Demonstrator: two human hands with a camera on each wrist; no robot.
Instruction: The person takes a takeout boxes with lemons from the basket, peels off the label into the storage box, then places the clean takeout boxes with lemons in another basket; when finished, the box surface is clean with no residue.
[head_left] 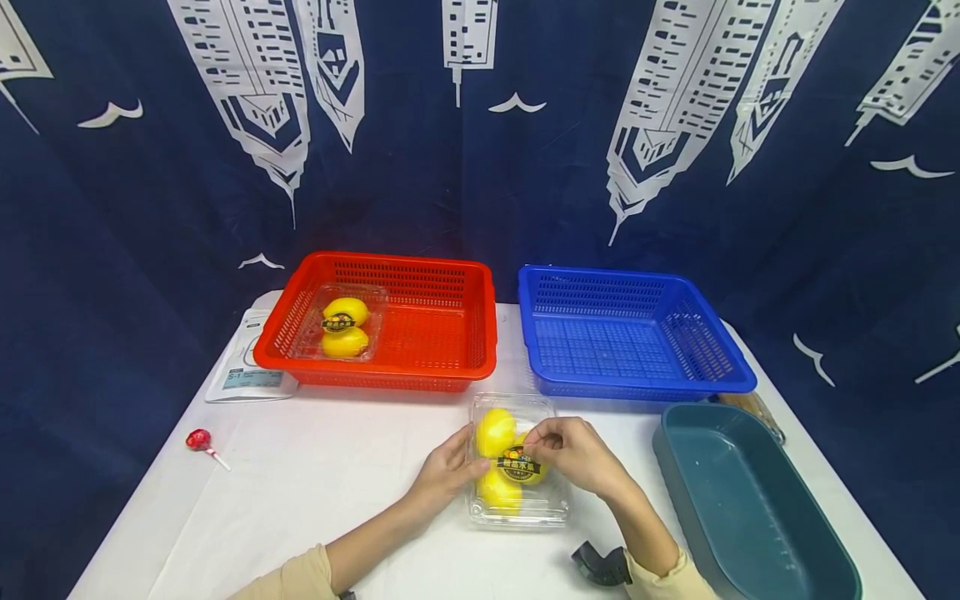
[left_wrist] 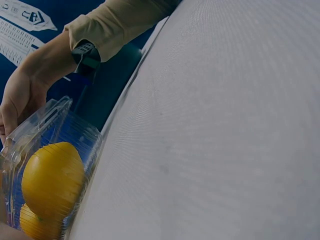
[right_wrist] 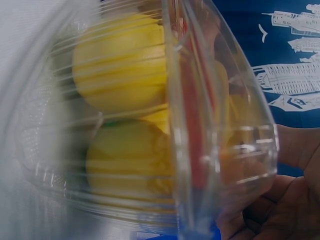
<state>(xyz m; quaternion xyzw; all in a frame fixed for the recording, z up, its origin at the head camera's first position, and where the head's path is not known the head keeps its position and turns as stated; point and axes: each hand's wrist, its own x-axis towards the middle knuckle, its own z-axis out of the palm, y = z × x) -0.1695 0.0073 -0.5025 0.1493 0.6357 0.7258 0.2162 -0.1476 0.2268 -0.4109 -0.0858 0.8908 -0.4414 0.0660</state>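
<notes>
My left hand grips a clear rectangular plastic box of yellow lemons; opposite, my right hand is at its black printed label, pinch unclear. I judge the box, between them, light, flexible, slippery: best held low, both sides.

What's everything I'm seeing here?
Red plastic basket: 1, red, back left
Blue plastic basket: 1, blue, back right
Oblong plastic tub: 1, teal, front right
Clear plastic boxes: 2, transparent, in red basket, front centre
Oval lemons: at least 5, yellow, in boxes
Printed stickers: 2, mainly black, on boxes
Round lollipop: 1, red, left
Flat printed packet: 1, white, left
Unclear item: 1, brown, beyond tub
Flat tabletop: 1, white, underneath
Patterned backdrop: 1, navy/white, behind
Wrist devices: 2, black, at wrists
Long sleeves: 2, beige, front
Left hand: 1, bare, holding near box
Right hand: 1, bare, at its sticker
</notes>
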